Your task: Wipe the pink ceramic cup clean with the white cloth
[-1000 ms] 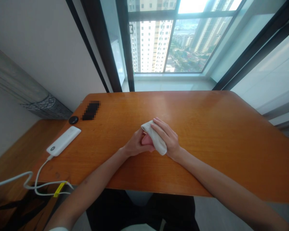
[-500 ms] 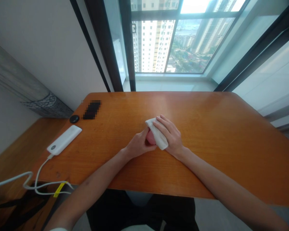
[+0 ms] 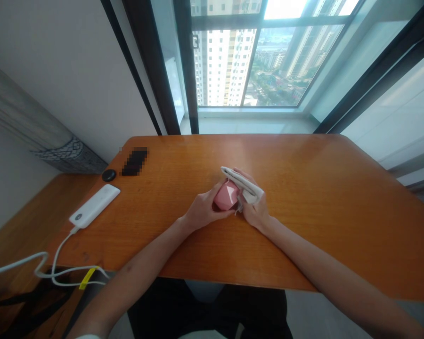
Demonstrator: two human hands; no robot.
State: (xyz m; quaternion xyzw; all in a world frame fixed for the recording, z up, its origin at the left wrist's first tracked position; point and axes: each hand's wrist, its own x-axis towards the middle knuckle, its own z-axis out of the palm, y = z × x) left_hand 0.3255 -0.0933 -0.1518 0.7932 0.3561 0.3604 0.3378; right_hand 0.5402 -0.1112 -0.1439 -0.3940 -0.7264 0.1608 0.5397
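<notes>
A pink, glossy, faceted object (image 3: 226, 196) is gripped by my left hand (image 3: 204, 207), thumb at its near side and fingers at its far side. What kind of object it is, I cannot make out. My right hand (image 3: 256, 212) holds a folded white cloth (image 3: 245, 183) against the object's right side. The cloth stands tilted and hides most of the right fingers. Both hands are just above the middle of the wooden table (image 3: 304, 188).
On the table's left side lie a white power bank (image 3: 94, 205) with a white cable (image 3: 58, 249) plugged in, a round black disc (image 3: 109, 175) and a pixelated dark item (image 3: 135, 161). A window (image 3: 268, 66) rises beyond the far edge.
My right hand has turned and shifted right with the cloth, from lying over the pink object to its right side. More of the pink object shows. My left hand has barely moved.
</notes>
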